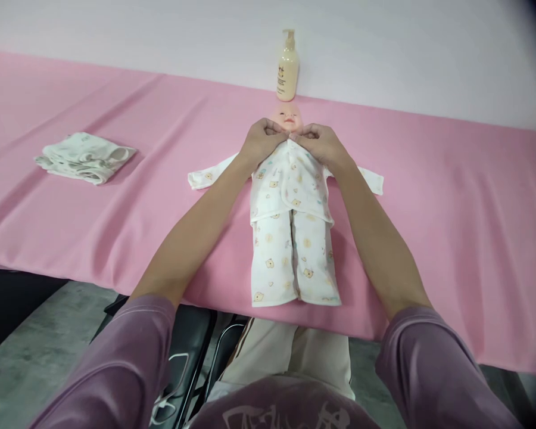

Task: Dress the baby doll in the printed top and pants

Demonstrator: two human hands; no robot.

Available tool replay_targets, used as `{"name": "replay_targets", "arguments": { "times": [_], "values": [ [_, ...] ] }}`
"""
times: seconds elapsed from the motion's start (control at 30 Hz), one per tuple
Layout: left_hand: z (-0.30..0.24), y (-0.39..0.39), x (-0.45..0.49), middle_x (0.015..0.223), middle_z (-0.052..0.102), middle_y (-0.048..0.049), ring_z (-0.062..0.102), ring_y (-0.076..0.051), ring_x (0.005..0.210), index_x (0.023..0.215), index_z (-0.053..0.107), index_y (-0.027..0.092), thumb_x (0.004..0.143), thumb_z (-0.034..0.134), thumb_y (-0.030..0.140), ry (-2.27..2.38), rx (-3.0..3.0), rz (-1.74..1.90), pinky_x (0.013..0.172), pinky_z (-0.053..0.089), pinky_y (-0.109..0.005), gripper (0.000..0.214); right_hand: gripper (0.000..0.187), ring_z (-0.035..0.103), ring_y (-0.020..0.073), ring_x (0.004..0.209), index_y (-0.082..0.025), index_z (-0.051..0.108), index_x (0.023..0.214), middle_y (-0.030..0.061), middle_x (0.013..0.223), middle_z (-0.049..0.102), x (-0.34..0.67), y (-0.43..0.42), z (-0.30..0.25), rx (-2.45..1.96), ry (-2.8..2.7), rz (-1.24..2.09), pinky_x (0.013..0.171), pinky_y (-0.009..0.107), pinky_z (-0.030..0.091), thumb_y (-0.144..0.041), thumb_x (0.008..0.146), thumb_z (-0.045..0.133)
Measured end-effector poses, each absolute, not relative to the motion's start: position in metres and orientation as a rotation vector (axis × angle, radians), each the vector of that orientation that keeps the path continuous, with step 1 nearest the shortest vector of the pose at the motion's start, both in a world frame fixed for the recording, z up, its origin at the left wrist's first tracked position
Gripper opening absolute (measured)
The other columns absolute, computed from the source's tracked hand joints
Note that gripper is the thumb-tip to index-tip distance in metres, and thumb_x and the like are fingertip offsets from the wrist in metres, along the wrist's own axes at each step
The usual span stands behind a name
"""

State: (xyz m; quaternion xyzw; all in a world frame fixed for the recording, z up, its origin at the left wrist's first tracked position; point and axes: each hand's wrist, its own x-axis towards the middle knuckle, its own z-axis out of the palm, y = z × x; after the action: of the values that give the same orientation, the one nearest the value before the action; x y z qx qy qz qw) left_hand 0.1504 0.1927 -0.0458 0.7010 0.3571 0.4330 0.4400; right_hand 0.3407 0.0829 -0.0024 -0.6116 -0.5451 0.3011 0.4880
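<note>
A baby doll (290, 117) lies on its back, dressed in a white printed baby jacket (272, 185) and matching trousers (274, 256). The jacket's sleeves stretch out to both sides. At the collar, just below the doll's chin, my left hand (264, 140) pinches the jacket's left edge. Opposite it, my right hand (318, 143) pinches the collar's right edge, the two hands nearly meeting. The exact fastening between my fingertips is too small to make out. The jacket front overlaps down the middle and its hem covers the trouser tops.
The table wears a pink cloth (429, 179). A cream pump bottle (287, 68) stands by the white wall behind the doll's head. Folded white printed cloth or clothing (84, 158) lies on the left. Below the table edge are a black chair (196, 333) and a white cable (163, 402).
</note>
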Motion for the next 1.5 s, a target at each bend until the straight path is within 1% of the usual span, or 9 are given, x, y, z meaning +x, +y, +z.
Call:
{"name": "replay_targets", "arguments": {
  "times": [0.17, 0.37, 0.5, 0.6, 0.73, 0.87, 1.07, 1.33, 1.5],
  "values": [
    [-0.046, 0.193, 0.15, 0.099, 0.078, -0.0067, 0.081, -0.029, 0.105, 0.105, 0.07, 0.026, 0.099, 0.099, 0.022, 0.894, 1.72, 1.065, 0.105, 0.07, -0.05, 0.03, 0.025, 0.08, 0.0289, 0.112, -0.02, 0.081, 0.09, 0.0084, 0.101, 0.084, 0.334, 0.075, 0.005, -1.43, -1.323, 0.809, 0.11, 0.045, 0.068, -0.028, 0.1, 0.102],
    [-0.045, 0.192, 0.148, 0.099, 0.078, -0.007, 0.081, -0.03, 0.105, 0.104, 0.07, 0.026, 0.099, 0.1, 0.022, 0.889, 1.727, 1.062, 0.106, 0.07, -0.052, 0.031, 0.02, 0.08, 0.0278, 0.113, -0.021, 0.083, 0.093, 0.007, 0.102, 0.082, 0.336, 0.076, -0.001, -1.474, -1.33, 0.763, 0.111, 0.043, 0.068, -0.029, 0.106, 0.095],
    [-0.044, 0.187, 0.154, 0.103, 0.077, -0.0074, 0.08, -0.031, 0.112, 0.105, 0.07, 0.026, 0.097, 0.104, 0.03, 0.905, 1.772, 1.148, 0.113, 0.068, -0.052, 0.035, 0.015, 0.079, 0.0294, 0.119, -0.022, 0.084, 0.106, 0.0079, 0.11, 0.082, 0.341, 0.09, -0.014, -1.547, -1.362, 0.622, 0.118, 0.047, 0.067, -0.034, 0.109, 0.093],
    [-0.038, 0.169, 0.152, 0.119, 0.08, -0.0097, 0.078, -0.033, 0.124, 0.112, 0.07, 0.027, 0.101, 0.103, 0.042, 0.921, 1.84, 1.25, 0.117, 0.064, -0.052, 0.038, 0.015, 0.077, 0.0342, 0.129, -0.023, 0.083, 0.12, 0.0129, 0.124, 0.082, 0.342, 0.087, -0.017, -1.682, -1.454, 0.322, 0.13, 0.057, 0.06, -0.037, 0.114, 0.086],
    [-0.025, 0.115, 0.121, 0.144, 0.077, -0.0144, 0.072, -0.037, 0.139, 0.125, 0.073, 0.03, 0.108, 0.096, 0.055, 0.873, 2.04, 1.29, 0.12, 0.062, -0.054, 0.038, 0.037, 0.068, 0.042, 0.147, -0.025, 0.077, 0.148, 0.0193, 0.149, 0.076, 0.334, 0.023, -0.009, -1.636, -1.724, -0.031, 0.135, 0.067, 0.055, -0.049, 0.12, 0.075],
    [-0.02, 0.047, 0.069, 0.144, 0.076, -0.0162, 0.069, -0.043, 0.142, 0.127, 0.077, 0.032, 0.106, 0.095, 0.068, 0.747, 2.289, 1.121, 0.125, 0.058, -0.062, 0.046, 0.05, 0.069, 0.0446, 0.149, -0.031, 0.071, 0.162, 0.0182, 0.156, 0.072, 0.323, -0.077, -0.006, -1.531, -1.962, -0.048, 0.13, 0.068, 0.06, -0.055, 0.119, 0.075],
    [-0.029, 0.004, 0.03, 0.136, 0.078, -0.0139, 0.072, -0.044, 0.138, 0.124, 0.082, 0.035, 0.097, 0.098, 0.08, 0.638, 2.427, 0.973, 0.131, 0.054, -0.068, 0.054, 0.041, 0.075, 0.0444, 0.14, -0.031, 0.081, 0.152, 0.0183, 0.146, 0.079, 0.318, -0.132, -0.029, -1.569, -1.971, -0.081, 0.116, 0.065, 0.068, -0.053, 0.123, 0.062],
    [-0.026, 0.003, 0.039, 0.124, 0.083, -0.0151, 0.077, -0.042, 0.122, 0.102, 0.079, 0.029, 0.109, 0.084, 0.065, 0.732, 2.541, 0.991, 0.12, 0.06, -0.063, 0.037, 0.046, 0.079, 0.0406, 0.124, -0.026, 0.086, 0.125, 0.02, 0.129, 0.086, 0.311, -0.111, -0.043, -1.649, -1.931, -0.242, 0.11, 0.059, 0.066, -0.043, 0.128, 0.043],
    [-0.024, 0.007, 0.034, 0.118, 0.082, -0.0131, 0.078, -0.042, 0.126, 0.104, 0.076, 0.031, 0.108, 0.082, 0.067, 0.781, 2.438, 1.095, 0.12, 0.059, -0.064, 0.036, 0.044, 0.08, 0.0385, 0.118, -0.028, 0.081, 0.127, 0.02, 0.131, 0.083, 0.322, -0.116, -0.043, -1.614, -1.802, -0.231, 0.106, 0.057, 0.067, -0.046, 0.127, 0.04]
  ]
}}
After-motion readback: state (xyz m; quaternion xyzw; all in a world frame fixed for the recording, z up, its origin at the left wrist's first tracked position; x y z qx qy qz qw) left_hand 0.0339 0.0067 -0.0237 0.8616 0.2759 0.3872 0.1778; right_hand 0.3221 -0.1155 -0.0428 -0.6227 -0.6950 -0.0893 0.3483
